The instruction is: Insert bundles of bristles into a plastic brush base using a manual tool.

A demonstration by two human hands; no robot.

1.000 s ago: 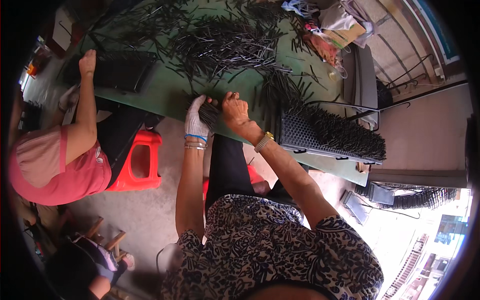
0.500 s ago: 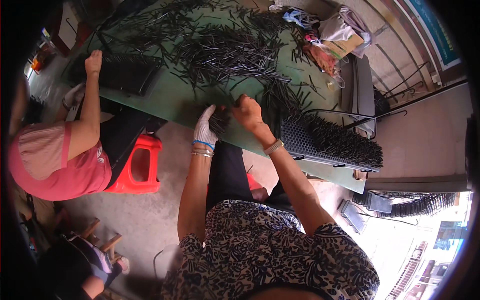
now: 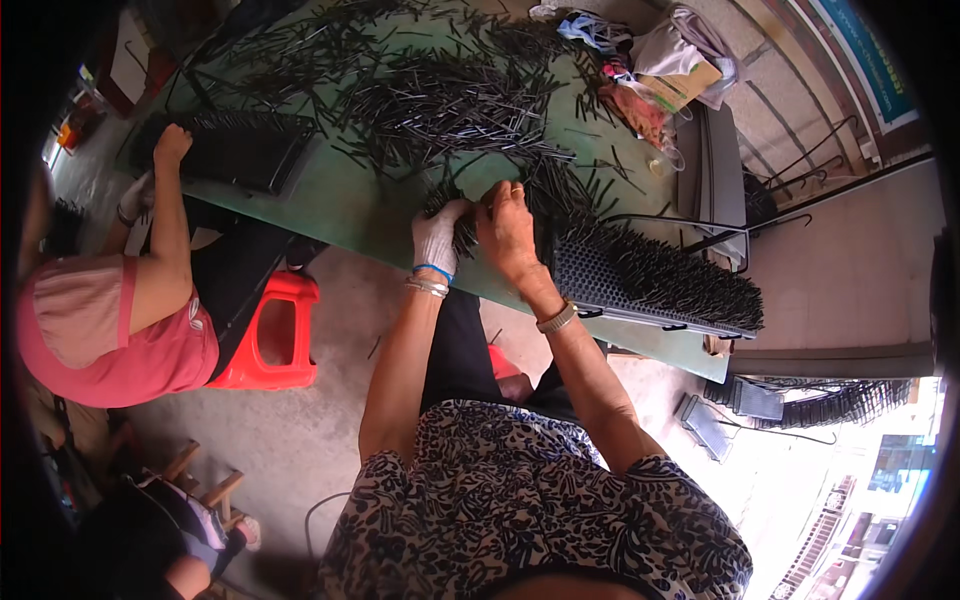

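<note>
My left hand point(image 3: 436, 242), in a white knitted glove, is closed around a bundle of thin black sticks point(image 3: 464, 238) just over the table's near edge. Right beside it is my bare right hand point(image 3: 508, 232), its fingers bent and pressed together at the top of the bundle. What those fingers pinch is too small and dark to make out. A large heap of loose black sticks point(image 3: 440, 105) lies beyond my hands. To the right of my right hand sits a black perforated tray point(image 3: 595, 268), its right part packed with upright sticks point(image 3: 690, 275).
The green table point(image 3: 345, 215) runs across in front of me. At left a co-worker in pink point(image 3: 125, 320) works at another black tray point(image 3: 250, 150), near a red stool point(image 3: 275, 335). Cloths and bags point(image 3: 670, 75) lie at the back right. A black metal frame point(image 3: 690, 226) stands behind my tray.
My left hand has shifted right and slightly up with the bundle, turning its back toward me. My right hand has come closer to it. The co-worker's raised hand has moved left and down.
</note>
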